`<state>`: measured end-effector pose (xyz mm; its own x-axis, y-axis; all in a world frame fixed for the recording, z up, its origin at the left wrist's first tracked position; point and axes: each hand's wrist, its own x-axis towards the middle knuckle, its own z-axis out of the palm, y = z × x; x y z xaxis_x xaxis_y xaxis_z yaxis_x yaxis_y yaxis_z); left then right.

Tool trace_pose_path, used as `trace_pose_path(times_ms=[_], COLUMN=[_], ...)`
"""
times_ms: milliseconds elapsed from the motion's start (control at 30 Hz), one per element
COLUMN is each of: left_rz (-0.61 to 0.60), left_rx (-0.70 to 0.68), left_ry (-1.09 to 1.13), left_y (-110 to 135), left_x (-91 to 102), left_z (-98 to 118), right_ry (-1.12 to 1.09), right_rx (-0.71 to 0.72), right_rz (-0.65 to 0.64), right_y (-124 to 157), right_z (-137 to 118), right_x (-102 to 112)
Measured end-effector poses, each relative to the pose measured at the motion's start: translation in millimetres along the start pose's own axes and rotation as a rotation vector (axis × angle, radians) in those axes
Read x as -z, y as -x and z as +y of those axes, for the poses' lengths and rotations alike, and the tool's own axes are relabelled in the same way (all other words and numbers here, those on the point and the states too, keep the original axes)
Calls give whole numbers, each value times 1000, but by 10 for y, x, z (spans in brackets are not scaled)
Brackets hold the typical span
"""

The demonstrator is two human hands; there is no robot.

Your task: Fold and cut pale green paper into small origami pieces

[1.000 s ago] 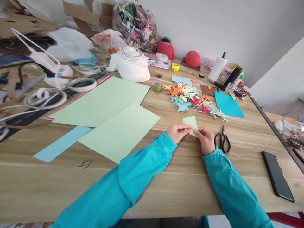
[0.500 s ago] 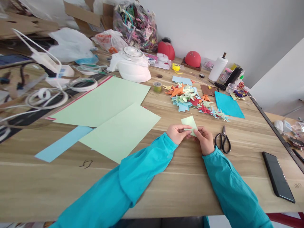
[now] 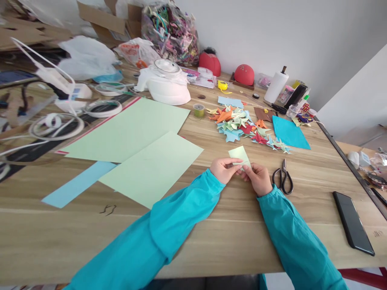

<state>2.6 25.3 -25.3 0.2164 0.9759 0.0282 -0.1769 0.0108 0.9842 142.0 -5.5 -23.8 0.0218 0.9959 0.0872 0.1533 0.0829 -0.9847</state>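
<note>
In the head view, the left hand (image 3: 223, 170) and right hand (image 3: 258, 178) pinch one small green paper (image 3: 238, 153) over the counter (image 3: 236, 237), hiding its bottom. From there, two big green sheets (image 3: 151, 169) lie at nine o'clock, one pair of scissors (image 3: 284, 166) and one phone (image 3: 353, 223) at four. Paper shapes (image 3: 240, 122), too jumbled to count, heap up at twelve.

Dark phone (image 3: 353, 223), yellow tape measure (image 3: 222, 85).

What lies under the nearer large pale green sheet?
Parts of the farther green sheet and a blue paper strip run beneath the nearer sheet; the rest shows beyond its edges. How far they reach, and anything wholly underneath, is covered.
</note>
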Motion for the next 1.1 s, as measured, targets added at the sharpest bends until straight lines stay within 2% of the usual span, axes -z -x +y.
trace_pose_path(times_ms=[300,500,767,1100], left_rz=[-25,-111,-149,-57], left_rx=[70,61,47,14], left_ry=[28,150,114,58], left_y=[-19,-18,-9,5], left_x=[4,2,18,-2], left_z=[16,-9,13,46], right_ry=[125,139,141,116], right_rx=[42,56,84,36], right_rz=[49,54,47,-20], right_y=[38,46,53,27], right_z=[-21,-31,-17,25], right_x=[-13,-29,-25,-29])
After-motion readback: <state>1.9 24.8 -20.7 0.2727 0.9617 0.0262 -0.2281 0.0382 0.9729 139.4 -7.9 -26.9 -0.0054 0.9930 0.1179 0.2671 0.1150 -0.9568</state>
